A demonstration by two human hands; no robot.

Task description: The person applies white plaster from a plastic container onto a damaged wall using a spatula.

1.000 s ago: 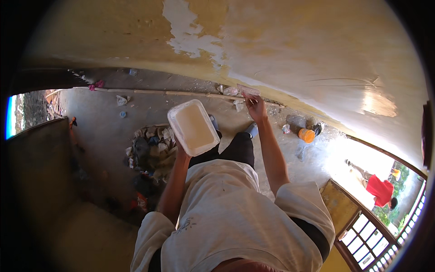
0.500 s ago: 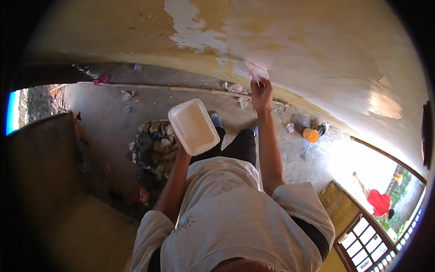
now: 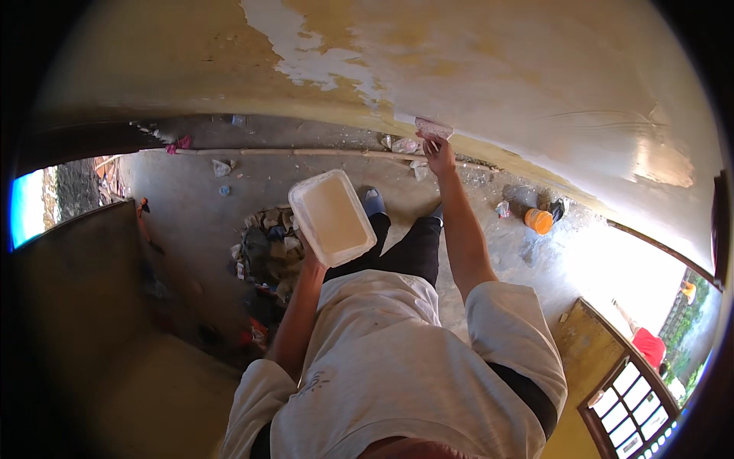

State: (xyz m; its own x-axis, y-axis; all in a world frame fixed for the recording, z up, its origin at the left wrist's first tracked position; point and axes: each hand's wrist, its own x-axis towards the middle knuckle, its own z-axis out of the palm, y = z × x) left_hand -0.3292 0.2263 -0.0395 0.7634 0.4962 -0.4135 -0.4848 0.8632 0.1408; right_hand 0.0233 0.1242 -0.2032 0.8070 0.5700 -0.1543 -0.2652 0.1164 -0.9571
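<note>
My left hand point(image 3: 312, 258) holds a white rectangular plastic tub point(image 3: 303, 222) from below, its fingers mostly hidden. Pale cream paste point(image 3: 334, 210) lies in the tub, which sits in front of my body at about waist height. With my right arm stretched out, my right hand point(image 3: 440, 157) is closed on a flat pinkish putty spreader point(image 3: 433, 128). The spreader's far edge meets the low part of the wall point(image 3: 489, 84), or comes very near it. A ragged white patch point(image 3: 306, 57) shows on the yellowish wall to the left, and a smoother whitish coat spreads to the right.
A long pole point(image 3: 306, 151) lies on the floor along the wall, with plastic scraps beside it. A heap of rags and sacks point(image 3: 267, 249) lies at left. An orange bucket point(image 3: 538, 221) stands at right near a bright doorway. Outside, a person in red point(image 3: 648, 346) is visible.
The spreader has turned flatter to the wall and moved slightly within my right hand's reach. My view has shifted a little; the tub stays in my left hand.
</note>
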